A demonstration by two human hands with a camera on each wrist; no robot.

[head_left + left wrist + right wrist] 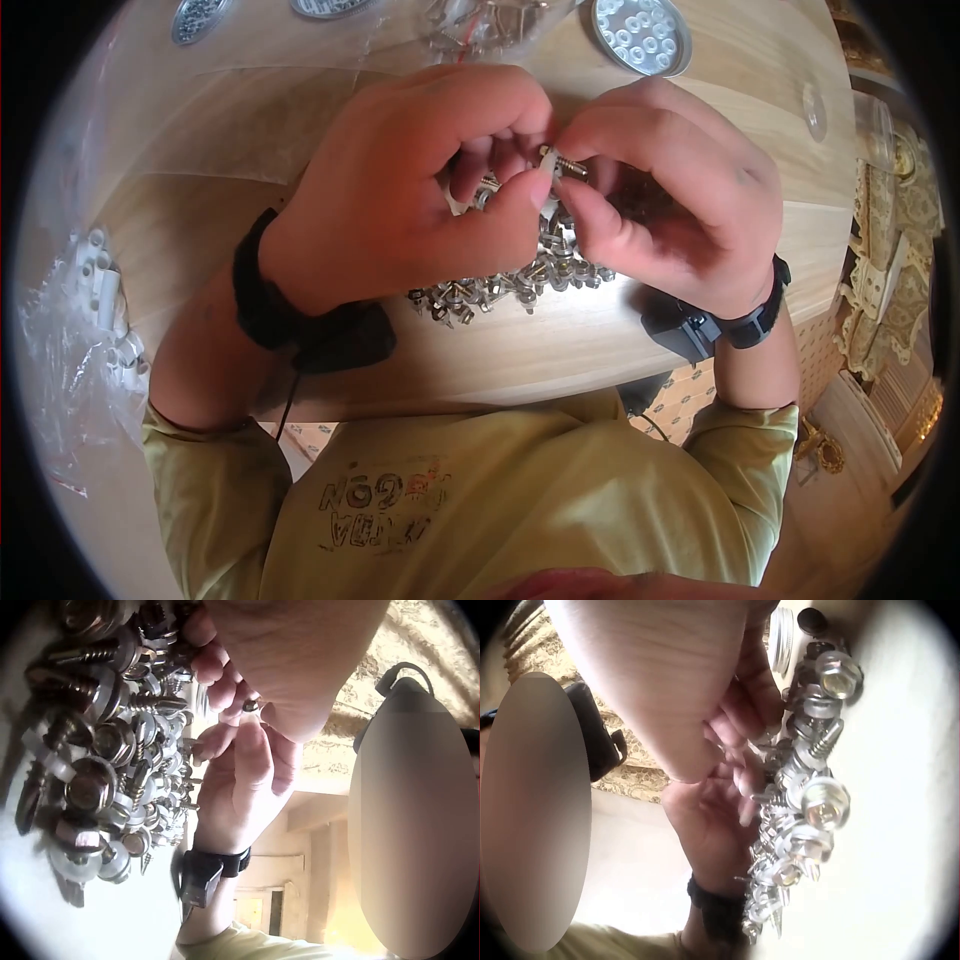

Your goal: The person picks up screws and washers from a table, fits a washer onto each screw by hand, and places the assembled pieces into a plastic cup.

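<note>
Rn L hand (415,190) & R hand (695,190), fingers curled, pinch a shiny threaded screw (572,165) btwn fingertips, over jumbled metal hex-head screws (490,290) w/ round translucent washers (73,865)

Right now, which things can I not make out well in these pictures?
Screw: left wrist view, mostly hidden by fingers.
Pile: head view, partly hidden by the left hand.
Middle dish: head view, cut off by the top edge.
Bits in left dish: head view, too small to tell.
</note>
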